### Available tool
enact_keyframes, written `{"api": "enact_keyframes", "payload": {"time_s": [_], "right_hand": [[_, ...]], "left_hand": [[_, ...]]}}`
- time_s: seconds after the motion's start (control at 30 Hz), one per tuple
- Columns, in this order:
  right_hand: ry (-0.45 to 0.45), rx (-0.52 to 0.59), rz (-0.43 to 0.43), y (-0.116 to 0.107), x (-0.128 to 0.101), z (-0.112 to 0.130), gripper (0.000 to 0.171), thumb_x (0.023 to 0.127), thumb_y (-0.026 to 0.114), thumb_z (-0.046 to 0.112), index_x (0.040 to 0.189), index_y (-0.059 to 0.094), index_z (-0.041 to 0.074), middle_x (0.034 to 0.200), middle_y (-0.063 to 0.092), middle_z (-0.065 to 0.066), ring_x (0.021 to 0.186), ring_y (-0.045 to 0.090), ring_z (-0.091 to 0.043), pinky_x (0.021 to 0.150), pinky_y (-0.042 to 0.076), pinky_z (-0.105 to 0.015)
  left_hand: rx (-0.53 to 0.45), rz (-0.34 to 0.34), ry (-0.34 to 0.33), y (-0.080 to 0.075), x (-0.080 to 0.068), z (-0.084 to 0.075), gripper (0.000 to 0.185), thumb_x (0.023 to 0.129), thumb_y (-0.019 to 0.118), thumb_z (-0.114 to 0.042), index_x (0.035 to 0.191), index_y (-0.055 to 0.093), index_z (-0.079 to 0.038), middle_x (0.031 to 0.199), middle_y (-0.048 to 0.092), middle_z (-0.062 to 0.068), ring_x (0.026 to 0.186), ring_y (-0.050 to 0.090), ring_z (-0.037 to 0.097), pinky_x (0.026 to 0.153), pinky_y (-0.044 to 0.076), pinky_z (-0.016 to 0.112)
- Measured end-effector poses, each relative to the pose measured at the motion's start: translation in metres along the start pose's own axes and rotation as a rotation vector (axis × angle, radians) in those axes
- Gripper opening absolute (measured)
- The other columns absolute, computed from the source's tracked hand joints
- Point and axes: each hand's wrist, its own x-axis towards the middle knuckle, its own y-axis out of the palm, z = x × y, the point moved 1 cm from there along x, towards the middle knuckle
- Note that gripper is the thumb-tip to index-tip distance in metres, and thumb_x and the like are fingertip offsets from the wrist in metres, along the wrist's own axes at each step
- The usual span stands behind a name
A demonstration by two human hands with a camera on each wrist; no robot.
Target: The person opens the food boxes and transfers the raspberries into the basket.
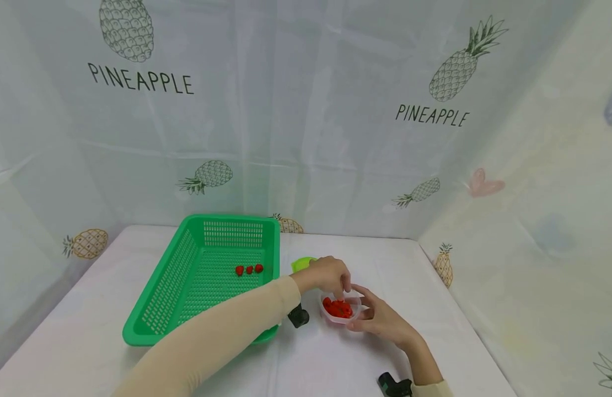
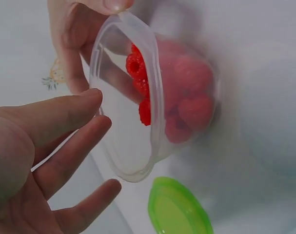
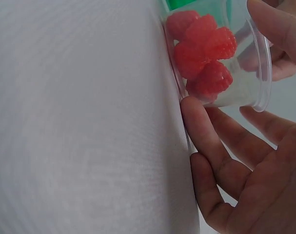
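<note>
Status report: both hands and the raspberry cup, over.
Right hand holds clear cup of raspberries. Left hand open above its rim. Green lid beside; nothing blocking.

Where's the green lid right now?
In the head view, the lid lies on the table right of the basket, just behind the left hand.
</note>
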Motion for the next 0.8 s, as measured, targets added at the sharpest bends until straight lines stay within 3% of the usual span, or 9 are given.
{"api": "enact_keyframes", "payload": {"time_s": [0.13,0.3,0.47,0.8], "right_hand": [[-0.012,0.013,0.014,0.0,0.001,-0.002,0.095,0.089,0.087,0.028,0.166,0.033,0.02,0.156,0.048,-0.026,0.106,0.068,-0.027,0.091,0.054,-0.038],[-0.014,0.021,0.016,0.0,0.001,-0.003,0.095,0.089,0.087,0.027,0.167,0.032,0.02,0.156,0.048,-0.026,0.105,0.068,-0.027,0.089,0.054,-0.038],[-0.004,0.006,-0.002,-0.001,0.001,-0.001,0.096,0.088,0.088,0.029,0.166,0.034,0.022,0.155,0.048,-0.025,0.107,0.068,-0.026,0.089,0.054,-0.038],[0.0,0.012,-0.003,-0.001,0.0,0.0,0.095,0.087,0.088,0.028,0.166,0.034,0.021,0.15,0.052,-0.024,0.106,0.068,-0.026,0.089,0.053,-0.038]], "left_hand": [[0.011,0.003,-0.041,0.006,-0.001,-0.001,0.009,0.088,0.087,-0.015,0.093,0.083,-0.022,0.084,0.07,-0.013,0.093,0.058,0.011,0.108,0.043,0.061],[-0.004,0.01,-0.055,0.013,0.0,-0.002,0.01,0.087,0.088,-0.014,0.091,0.083,-0.022,0.089,0.072,-0.012,0.105,0.061,0.016,0.115,0.031,0.077],[-0.007,0.027,-0.072,0.018,-0.001,-0.004,0.01,0.087,0.088,-0.015,0.092,0.083,-0.022,0.095,0.073,-0.009,0.11,0.061,0.019,0.116,0.031,0.076],[-0.008,0.012,-0.091,0.028,0.0,-0.006,0.007,0.088,0.086,-0.015,0.088,0.082,-0.021,0.088,0.072,-0.009,0.094,0.06,0.015,0.106,0.045,0.062]]}}
